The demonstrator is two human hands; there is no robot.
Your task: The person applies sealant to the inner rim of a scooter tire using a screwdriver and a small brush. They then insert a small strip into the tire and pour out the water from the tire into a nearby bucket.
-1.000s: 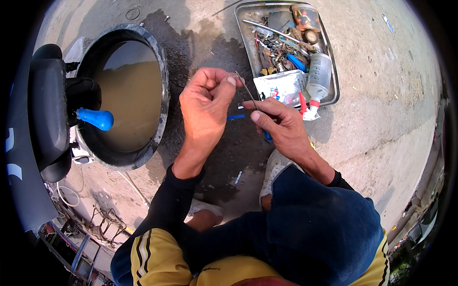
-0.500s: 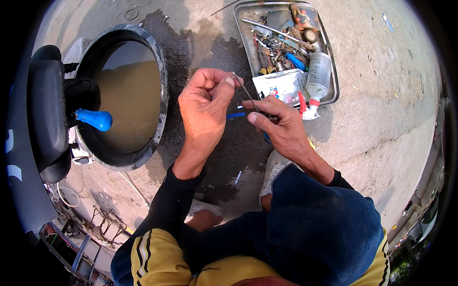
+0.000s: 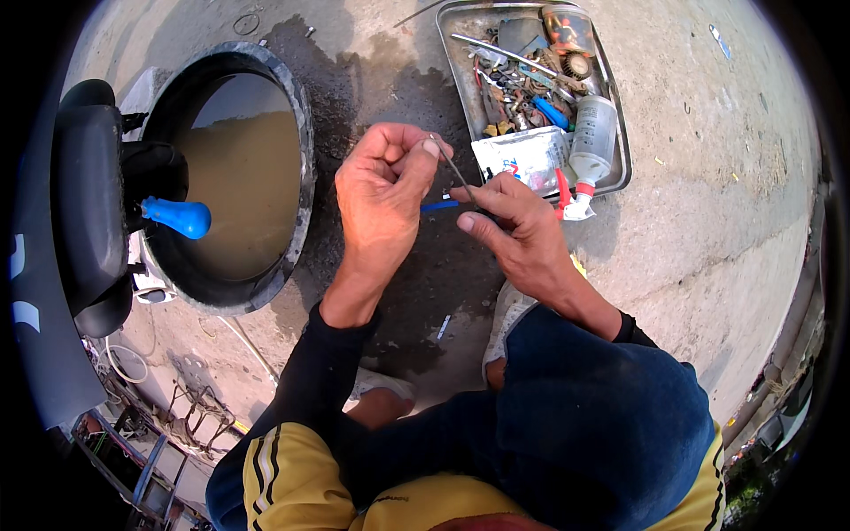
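Observation:
My left hand [image 3: 381,195] is closed, thumb and forefinger pinched together. What they pinch is too small to make out; a pale speck shows at the thumb tip. In my right hand [image 3: 524,232] a thin, dark metal rod-like tool [image 3: 458,171] is gripped between thumb and fingers. Its slim end slants up to the left and reaches the left fingertips, touching or nearly so. The rest of the tool is hidden inside the right hand. Below the hands, a blue strip [image 3: 440,205] lies on the wet ground.
A black tub [image 3: 307,168] of murky water stands at the left, beside a dark vehicle part with a blue bulb-shaped piece [image 3: 177,218]. At the upper right, a metal tray [image 3: 622,133] holds tools, a spray bottle [image 3: 591,142], a silver packet [image 3: 524,159] and a jar [image 3: 568,31].

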